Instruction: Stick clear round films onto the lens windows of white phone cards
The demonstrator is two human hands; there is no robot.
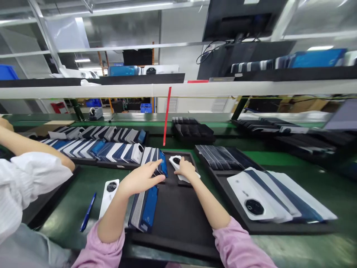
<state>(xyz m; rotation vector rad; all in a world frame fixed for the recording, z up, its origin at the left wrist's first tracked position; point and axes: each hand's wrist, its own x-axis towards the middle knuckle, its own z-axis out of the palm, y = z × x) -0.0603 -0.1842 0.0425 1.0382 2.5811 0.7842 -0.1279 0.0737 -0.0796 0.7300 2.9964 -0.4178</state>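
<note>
My right hand [186, 169] grips a white phone back cover [182, 176] with a black round camera area, at the far right of a black tray [178, 212]. My left hand [141, 178] is open, thumb and fingers apart, at a row of blue and white phone back covers [163, 163] standing on edge in the tray. Whether its fingertips touch them I cannot tell. Nearer to me, a second stack of blue and white covers [149, 208] leans at the tray's left side. A single white cover [108, 195] lies on the green bench, partly behind my left forearm.
A blue pen [88, 212] lies left on the bench. Trays of upright covers [111, 150] stand behind it. At right, another tray [292, 227] holds fanned white and blue covers [256, 197]. A co-worker's arm [36, 145] reaches in from the left. A shelf rail [125, 90] crosses above.
</note>
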